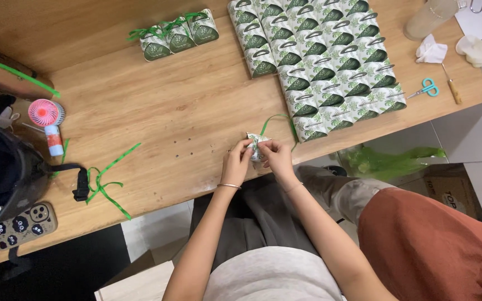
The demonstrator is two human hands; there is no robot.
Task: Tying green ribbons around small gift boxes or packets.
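Observation:
A small white and green leaf-patterned gift box (256, 146) sits at the near edge of the wooden table (185, 111). My left hand (237, 161) grips its left side. My right hand (277, 156) holds its right side, fingers pinched at the top. A thin green ribbon (277, 120) loops from the box up and to the right. Both wrists wear thin bracelets.
Several rows of matching boxes (324, 61) lie at the back right, three ribbon-tied boxes (178, 34) at the back. Loose green ribbon pieces (107, 181), a pink fan (46, 113), a small bottle (54, 140), a phone (24, 224) and a black bag (1, 178) sit left. Scissors (426, 88) lie far right.

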